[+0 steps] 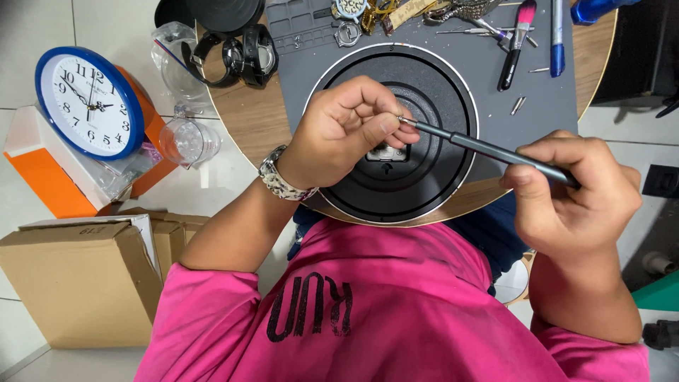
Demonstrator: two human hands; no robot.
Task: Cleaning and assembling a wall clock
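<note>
Grey screwdriver (488, 150) lies pinched in the right hand (573, 191) while the left hand's (346, 131) fingertips (385, 124) grip its tip over the black clock back (403, 134) on the near table (254, 120); seating the tip squarely would likely prevent slipping.

The person's right hand (576, 187) grips the grey handle of a thin screwdriver (488, 150), its shaft slanting up and left; the left hand (346, 131), a metal watch on its wrist, pinches the screwdriver's tip between thumb and fingertips; both hover over a round black clock back (424, 92) lying face down on a grey mat (544, 99) on a round wooden table (247, 117); black wristwatches (244, 53) lie at the table's far edge; a brush (516, 42) and a blue pen (556, 39) rest on the mat; on the floor, a blue-rimmed wall clock (88, 102) leans on an orange box, near a cardboard box (81, 283).
</note>
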